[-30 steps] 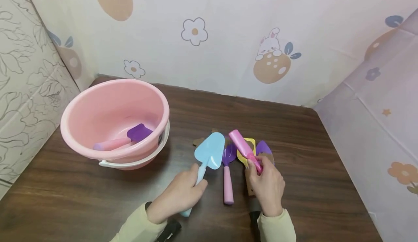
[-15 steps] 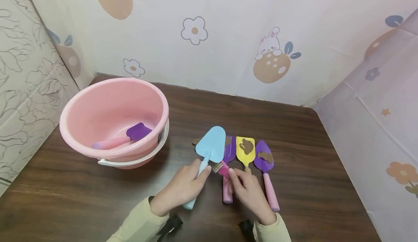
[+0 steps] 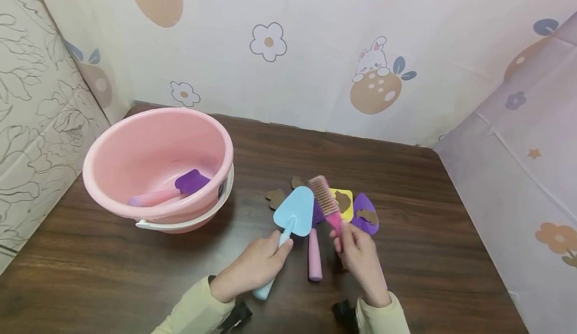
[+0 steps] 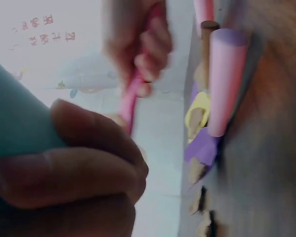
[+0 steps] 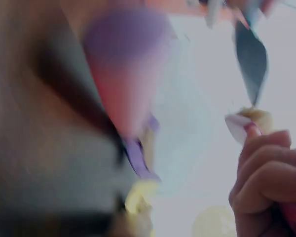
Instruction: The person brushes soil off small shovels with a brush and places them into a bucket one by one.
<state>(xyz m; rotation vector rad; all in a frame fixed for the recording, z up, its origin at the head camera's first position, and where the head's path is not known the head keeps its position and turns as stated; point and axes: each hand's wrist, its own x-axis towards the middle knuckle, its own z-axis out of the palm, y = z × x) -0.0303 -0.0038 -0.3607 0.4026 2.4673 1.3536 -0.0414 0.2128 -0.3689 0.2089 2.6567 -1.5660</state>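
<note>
Above the dark table (image 3: 433, 254), the left hand (image 3: 254, 264) grips a light-blue trowel (image 3: 295, 209) by its handle while the right hand (image 3: 358, 256) grips a pink brush (image 3: 328, 204), now swung up from near the trowel's neck (bristles showing), so brushing seems interrupted.

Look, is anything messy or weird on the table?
Yes: two ragged brown pieces lie loose on the table beyond the light-blue trowel, looking stray, because similar ones sit on the yellow shovel and pointed purple trowel.
</note>
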